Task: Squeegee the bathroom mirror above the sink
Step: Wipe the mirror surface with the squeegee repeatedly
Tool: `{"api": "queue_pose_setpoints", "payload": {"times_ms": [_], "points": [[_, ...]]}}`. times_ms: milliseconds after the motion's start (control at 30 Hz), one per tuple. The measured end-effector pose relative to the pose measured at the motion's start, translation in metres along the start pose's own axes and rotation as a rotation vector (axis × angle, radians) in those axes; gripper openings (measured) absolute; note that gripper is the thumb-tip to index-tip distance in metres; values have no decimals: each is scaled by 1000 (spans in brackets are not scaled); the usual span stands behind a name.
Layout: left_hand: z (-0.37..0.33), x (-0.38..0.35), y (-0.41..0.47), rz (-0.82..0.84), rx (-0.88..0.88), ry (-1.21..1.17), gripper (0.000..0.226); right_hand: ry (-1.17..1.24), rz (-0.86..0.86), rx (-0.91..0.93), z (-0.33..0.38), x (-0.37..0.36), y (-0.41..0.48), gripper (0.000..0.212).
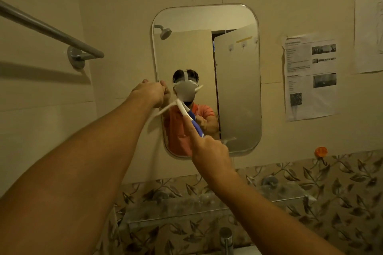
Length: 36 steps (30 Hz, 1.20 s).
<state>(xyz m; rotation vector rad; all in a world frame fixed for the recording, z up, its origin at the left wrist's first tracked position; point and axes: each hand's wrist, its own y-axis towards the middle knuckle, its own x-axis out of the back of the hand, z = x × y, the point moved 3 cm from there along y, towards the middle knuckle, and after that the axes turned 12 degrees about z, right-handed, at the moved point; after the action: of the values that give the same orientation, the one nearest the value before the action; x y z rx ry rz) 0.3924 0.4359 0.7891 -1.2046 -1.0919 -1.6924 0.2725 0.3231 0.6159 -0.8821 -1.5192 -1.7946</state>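
A rounded rectangular mirror point(238, 80) hangs on the cream tiled wall. My right hand point(209, 151) grips the blue and white handle of a squeegee point(189, 115). Its white blade is blurred and slants across the mirror's lower left part, near the left edge. My left hand point(150, 92) is raised at the mirror's left edge with its fingers curled. Whether it grasps the edge or only rests there is unclear. The mirror reflects a person in an orange shirt with a headset.
A metal towel bar point(49, 31) juts from the left wall. A glass shelf point(207, 205) runs below the mirror, above a tap point(227, 240). Printed papers point(310, 76) are stuck to the wall at the right. An orange hook point(320, 152) sits below them.
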Motion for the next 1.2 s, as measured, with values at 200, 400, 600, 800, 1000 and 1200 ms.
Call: {"api": "queue_pose_setpoints", "payload": {"times_ms": [200, 400, 600, 800, 1000, 1200], "points": [[-2, -5, 4, -7, 49, -23, 64, -74, 40, -39, -47, -42, -51, 108], [-4, -11, -3, -65, 52, -83, 60, -58, 124, -131, -85, -65, -88, 113], [-10, -20, -3, -84, 66, -159, 72, -23, 242, -232, -97, -69, -119, 111], [-12, -30, 4, -137, 62, -156, 103, 168, -20, -140, -79, 15, -86, 84], [-13, -31, 1, -143, 65, -216, 104, 271, -307, -133, -68, 150, 18, 62], [-12, -30, 0, -128, 53, -206, 94, 209, -269, -195, -68, 210, 86, 63]]}}
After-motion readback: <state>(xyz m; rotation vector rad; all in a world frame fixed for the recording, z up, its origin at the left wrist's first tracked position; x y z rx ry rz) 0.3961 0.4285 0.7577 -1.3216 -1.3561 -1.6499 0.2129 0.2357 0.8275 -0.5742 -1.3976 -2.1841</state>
